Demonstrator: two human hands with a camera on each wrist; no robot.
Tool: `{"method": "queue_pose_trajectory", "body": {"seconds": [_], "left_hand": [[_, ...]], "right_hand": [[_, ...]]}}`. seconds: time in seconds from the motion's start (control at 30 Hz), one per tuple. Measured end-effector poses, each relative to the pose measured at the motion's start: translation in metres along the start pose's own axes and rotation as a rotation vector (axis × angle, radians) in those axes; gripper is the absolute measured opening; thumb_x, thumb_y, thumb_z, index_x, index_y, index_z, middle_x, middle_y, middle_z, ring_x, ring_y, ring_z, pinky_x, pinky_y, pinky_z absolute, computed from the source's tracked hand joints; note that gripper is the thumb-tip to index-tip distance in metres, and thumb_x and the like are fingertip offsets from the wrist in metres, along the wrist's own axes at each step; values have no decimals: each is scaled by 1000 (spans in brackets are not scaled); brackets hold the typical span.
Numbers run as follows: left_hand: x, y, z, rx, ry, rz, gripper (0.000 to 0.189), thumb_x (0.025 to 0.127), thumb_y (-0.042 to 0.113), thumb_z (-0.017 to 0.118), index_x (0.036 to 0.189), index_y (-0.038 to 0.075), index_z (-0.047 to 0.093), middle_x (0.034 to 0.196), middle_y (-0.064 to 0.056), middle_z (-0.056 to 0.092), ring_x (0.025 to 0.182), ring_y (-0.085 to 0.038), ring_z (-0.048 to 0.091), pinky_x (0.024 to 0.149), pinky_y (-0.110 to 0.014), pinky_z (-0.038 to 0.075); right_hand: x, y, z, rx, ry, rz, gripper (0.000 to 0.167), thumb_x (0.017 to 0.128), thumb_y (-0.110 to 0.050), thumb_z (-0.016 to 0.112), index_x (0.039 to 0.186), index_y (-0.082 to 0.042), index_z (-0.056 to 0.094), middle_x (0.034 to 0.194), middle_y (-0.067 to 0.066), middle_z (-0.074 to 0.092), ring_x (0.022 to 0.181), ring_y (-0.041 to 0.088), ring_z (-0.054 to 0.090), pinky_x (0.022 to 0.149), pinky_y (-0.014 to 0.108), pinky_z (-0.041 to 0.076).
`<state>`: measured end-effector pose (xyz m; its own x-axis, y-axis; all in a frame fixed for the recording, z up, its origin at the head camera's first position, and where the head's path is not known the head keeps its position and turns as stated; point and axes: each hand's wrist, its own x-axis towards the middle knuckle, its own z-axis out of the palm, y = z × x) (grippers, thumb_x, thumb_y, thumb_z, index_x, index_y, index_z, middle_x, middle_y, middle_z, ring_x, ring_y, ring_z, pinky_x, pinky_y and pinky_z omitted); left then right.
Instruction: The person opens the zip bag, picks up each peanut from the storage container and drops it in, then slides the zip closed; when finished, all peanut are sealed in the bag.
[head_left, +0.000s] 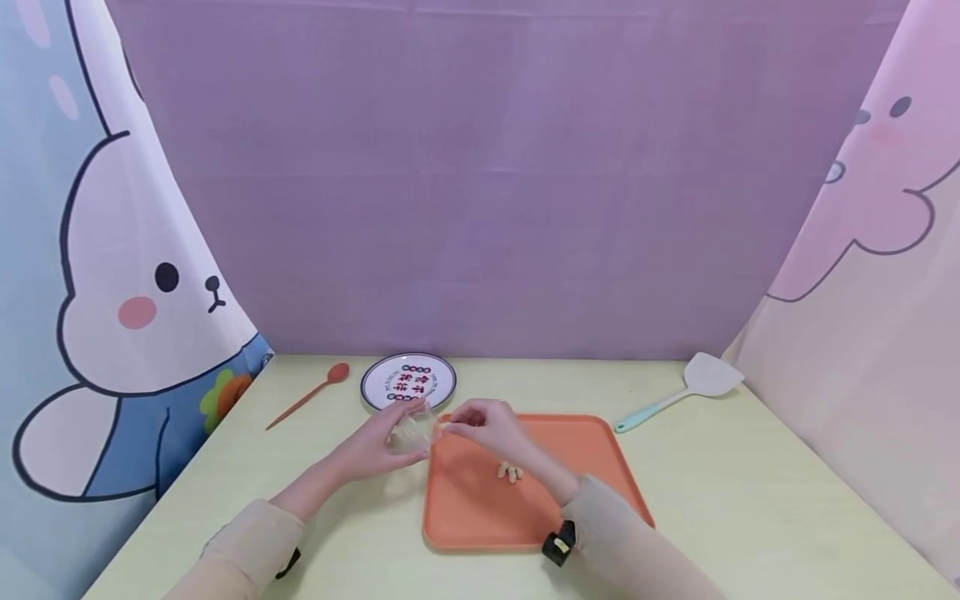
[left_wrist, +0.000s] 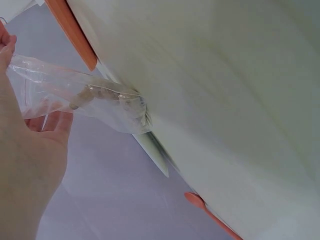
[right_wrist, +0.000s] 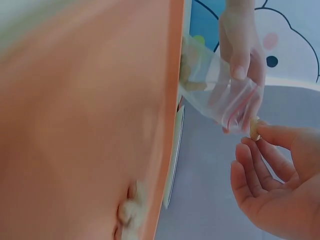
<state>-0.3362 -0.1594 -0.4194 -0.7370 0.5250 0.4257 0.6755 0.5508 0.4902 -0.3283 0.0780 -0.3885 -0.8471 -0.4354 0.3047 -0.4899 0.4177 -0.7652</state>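
My left hand (head_left: 375, 450) grips a clear zip bag (head_left: 411, 432), its thumb and fingers on either side of the bag near the mouth. Several tan pieces that look like peanuts lie in the bottom of the bag (left_wrist: 112, 97), as the left wrist view shows. At the bag's red-striped mouth, my right hand (right_wrist: 280, 180) pinches one small beige peanut (right_wrist: 255, 129) between thumb and fingers. A small cluster of peanuts (head_left: 509, 472) rests on the orange tray (head_left: 480, 521), below the right hand (head_left: 491, 425).
Behind the left hand stands a white plate (head_left: 375, 389) with a dark rim and red lettering. Left of it lies a red spoon (head_left: 303, 404). A white spatula (head_left: 708, 377) with a mint handle lies at the right. A purple cloth (head_left: 495, 208) hangs behind the table.
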Motion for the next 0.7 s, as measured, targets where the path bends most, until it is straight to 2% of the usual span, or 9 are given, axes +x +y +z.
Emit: {"method": "queue_pose_trajectory", "body": {"seconds": [0.2,0.5,0.7], "left_hand": [[1,0,1,2,6,5,75,79,35,75,138,3,42,133,-9,54,123,-27,50,102,-48,42],[2,-1,1,4,4,16,76,79,38,74,138,2,42,133,-9,54,124,-28,49,104,-48,40],[1,-2,1,15,7,19,76,79,37,74,138,1,42,132,-9,55,124,-28,49,104,-49,40]], "right_hand": [[9,-4,12,-40,-9,-28,20,84,-19,70,97,-3,71,85,3,71,73,10,60,63,18,50],[13,-7,18,-61,-37,-16,16,85,-19,69,95,-8,73,84,2,70,71,7,58,62,18,50],[12,-7,18,-57,-48,-26,16,85,-19,68,96,-8,72,84,2,70,72,9,59,63,18,50]]}}
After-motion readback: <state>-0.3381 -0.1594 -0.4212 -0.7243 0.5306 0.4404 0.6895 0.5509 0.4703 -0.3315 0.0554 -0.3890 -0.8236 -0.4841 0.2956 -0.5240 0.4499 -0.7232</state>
